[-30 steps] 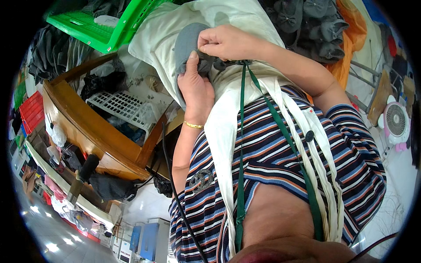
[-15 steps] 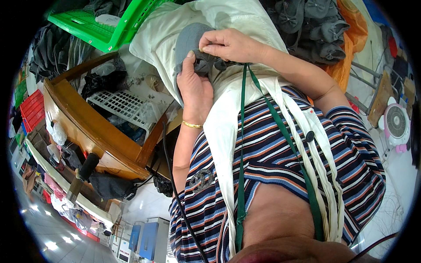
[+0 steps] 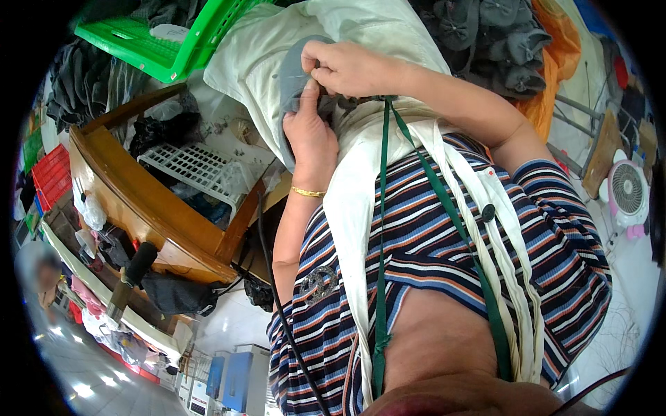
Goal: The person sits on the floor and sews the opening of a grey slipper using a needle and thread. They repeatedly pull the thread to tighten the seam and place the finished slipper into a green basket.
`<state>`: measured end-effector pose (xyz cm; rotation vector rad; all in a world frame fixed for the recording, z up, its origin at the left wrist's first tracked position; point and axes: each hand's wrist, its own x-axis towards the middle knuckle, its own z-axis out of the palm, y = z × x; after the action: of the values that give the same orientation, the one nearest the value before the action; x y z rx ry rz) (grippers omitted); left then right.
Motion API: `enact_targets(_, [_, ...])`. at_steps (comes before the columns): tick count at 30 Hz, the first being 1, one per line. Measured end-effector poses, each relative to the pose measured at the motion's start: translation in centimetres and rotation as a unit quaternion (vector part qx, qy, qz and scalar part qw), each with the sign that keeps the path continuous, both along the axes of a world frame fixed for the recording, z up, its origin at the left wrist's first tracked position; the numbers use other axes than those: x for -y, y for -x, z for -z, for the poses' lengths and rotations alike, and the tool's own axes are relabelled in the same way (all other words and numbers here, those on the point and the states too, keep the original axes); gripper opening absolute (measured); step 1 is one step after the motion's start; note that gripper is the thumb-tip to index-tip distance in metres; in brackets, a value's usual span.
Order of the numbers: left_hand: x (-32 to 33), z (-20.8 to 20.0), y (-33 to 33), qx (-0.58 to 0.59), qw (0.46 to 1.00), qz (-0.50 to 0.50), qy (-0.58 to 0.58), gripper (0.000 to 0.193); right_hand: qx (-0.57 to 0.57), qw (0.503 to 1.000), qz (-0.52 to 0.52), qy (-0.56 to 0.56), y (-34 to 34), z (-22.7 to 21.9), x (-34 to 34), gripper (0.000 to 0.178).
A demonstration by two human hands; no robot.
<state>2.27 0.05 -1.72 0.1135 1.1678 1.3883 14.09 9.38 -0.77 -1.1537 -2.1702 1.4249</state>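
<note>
On the white cloth (image 3: 239, 52) over my lap rests a grey cloth item (image 3: 290, 73) with a smooth rounded end, like a slipper or shoe; its exact kind is partly hidden. My left hand (image 3: 311, 132), with a gold bracelet at the wrist, grips its near side, thumb on top. Above the thumb, my right hand (image 3: 354, 69) is closed in a pinch over the item. Whatever lies between the right fingertips is too small to make out. Darker folds of the item show under the right palm.
Dark grey cloth pieces with bows (image 3: 510, 41) are piled at upper right beside an orange sack (image 3: 555, 62). A green crate (image 3: 184, 55) stands at upper left. Left are a wooden table (image 3: 139, 208) and a white plastic basket (image 3: 191, 166). A fan (image 3: 626, 187) stands far right.
My right hand has shifted slightly left and up over the grey cloth item, its fingers curled more. The left thumb sits slightly further right. A blurred person has appeared at the far left edge.
</note>
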Motion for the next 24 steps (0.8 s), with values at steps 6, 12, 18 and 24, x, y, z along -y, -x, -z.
enact_targets(6, [0.7,0.5,-0.3,-0.045,0.997,0.058,-0.011,0.022,0.037,0.982,-0.054,-0.177,-0.8,-0.7,-0.7,0.011])
enact_targets(12, [0.3,-0.8,-0.9,-0.115,0.984,0.127,-0.055,0.022,-0.164,0.986,0.037,0.018,-1.9,0.6,-1.0,0.016])
enact_targets(18, [-3.7,0.1,3.7,-0.453,0.829,0.316,-0.083,0.021,-0.203,0.945,0.060,0.248,-3.6,-2.8,-1.4,0.025])
enact_targets(24, [-7.8,-3.6,6.4,-0.630,0.517,0.547,-0.192,0.021,-0.523,0.710,0.180,0.437,-8.9,2.0,-5.6,0.021])
